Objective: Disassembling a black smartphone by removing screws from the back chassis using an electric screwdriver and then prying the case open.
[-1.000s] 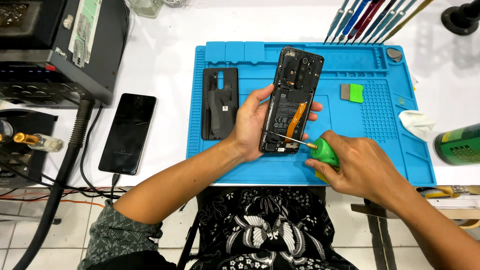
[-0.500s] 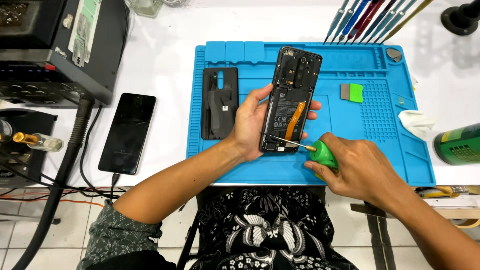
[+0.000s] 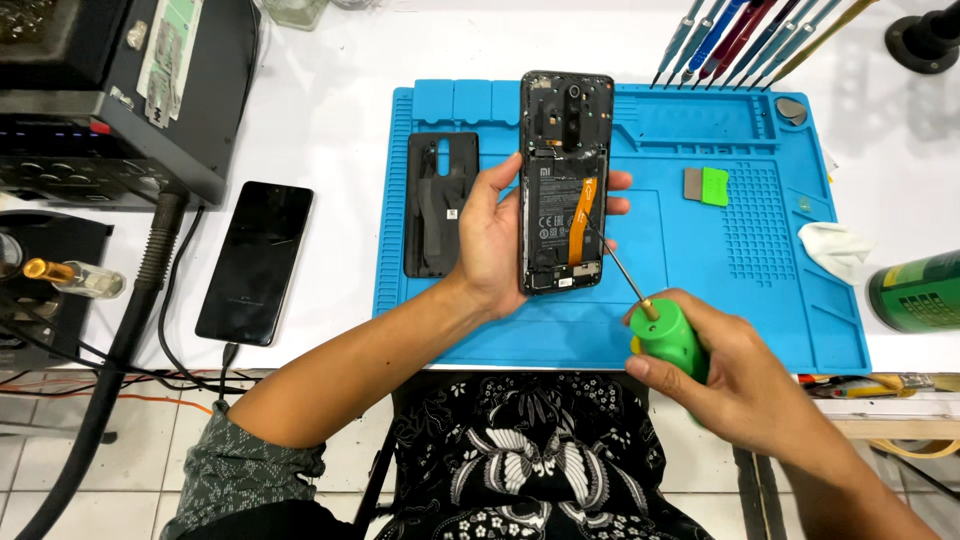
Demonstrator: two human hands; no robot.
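Above the blue work mat [image 3: 700, 340], our left hand [image 3: 495, 235] has lifted the opened phone [image 3: 563, 180] higher and straighter than half a second ago, fingers wrapped round its edges with the battery and orange flex cable [image 3: 583, 220] facing us. Our right hand [image 3: 745, 385] stays closed round the green-handled screwdriver [image 3: 668, 335], which has drawn back toward us, its tip now just beside the phone's lower right edge near the flex. We judge that one screw position is finished with; the detached back cover [image 3: 440, 205] lies on the mat left of the phone.
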